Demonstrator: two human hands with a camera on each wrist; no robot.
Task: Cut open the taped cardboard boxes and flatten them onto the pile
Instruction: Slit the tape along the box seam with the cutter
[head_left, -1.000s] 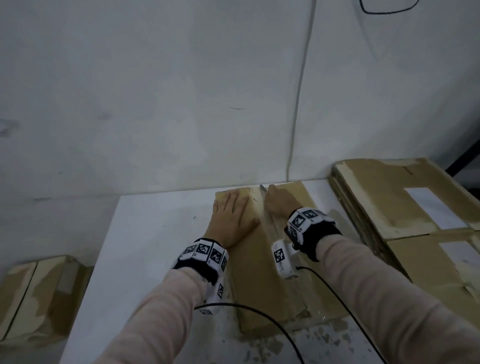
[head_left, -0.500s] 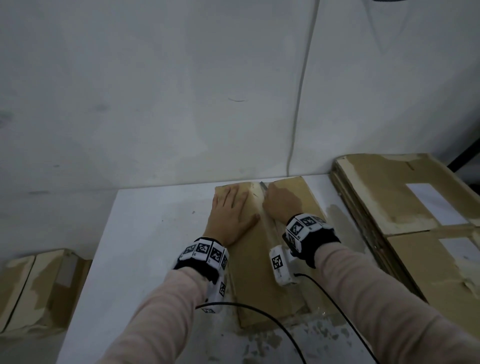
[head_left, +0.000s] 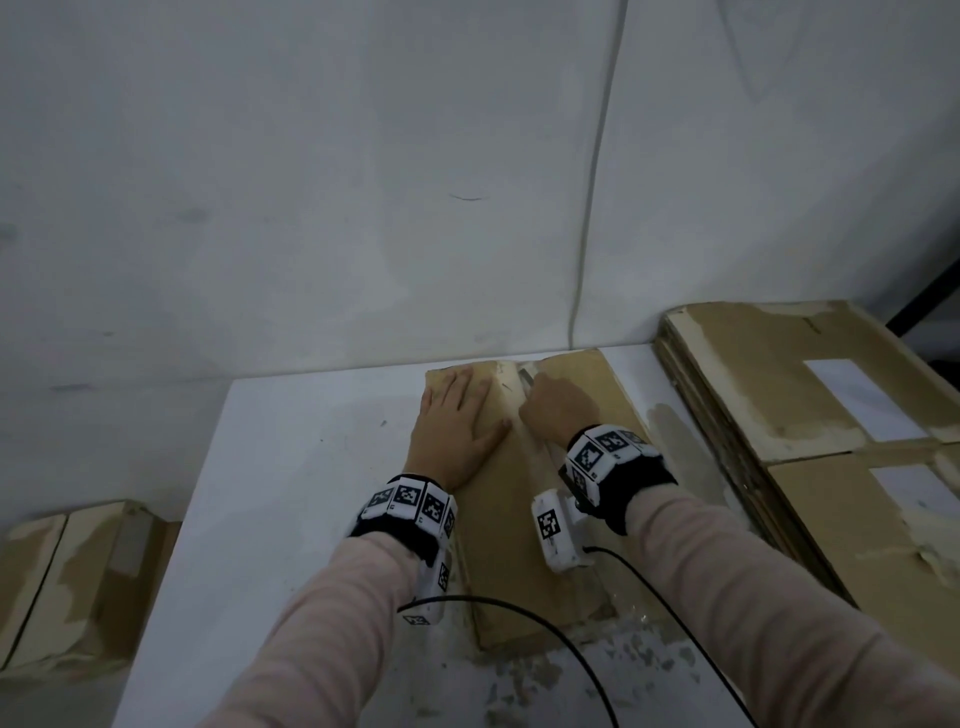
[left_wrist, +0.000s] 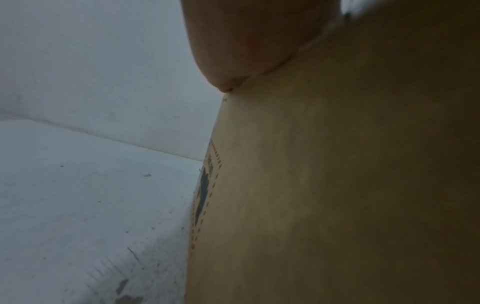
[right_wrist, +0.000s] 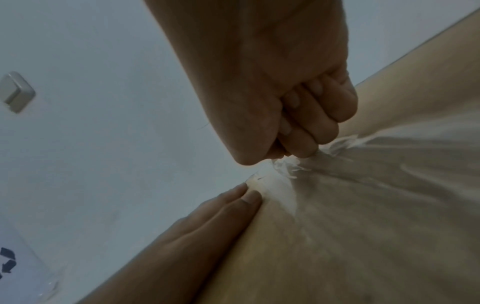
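A brown cardboard box (head_left: 524, 545) lies on the white table (head_left: 291, 493), with a clear tape seam (head_left: 506, 387) running down its top. My left hand (head_left: 452, 421) presses flat on the box top, left of the seam, fingers straight. My right hand (head_left: 553, 410) is a fist gripping a cutter; only its blade tip (head_left: 524, 375) shows, at the far end of the seam. In the right wrist view the fist (right_wrist: 285, 102) sits over torn tape (right_wrist: 285, 170), and the left hand's fingertips (right_wrist: 249, 195) lie beside it. The left wrist view shows my palm (left_wrist: 254, 41) on the box (left_wrist: 337, 185).
A pile of flattened boxes (head_left: 779, 395) lies at the right, close beside the box. Another taped box (head_left: 67, 577) sits low at the left, beyond the table edge. A white wall stands right behind the table. Black cables (head_left: 545, 623) cross the near table.
The right hand with the cutter has drawn slightly toward me along the seam from the box's far edge. The left hand stays pressed in place.
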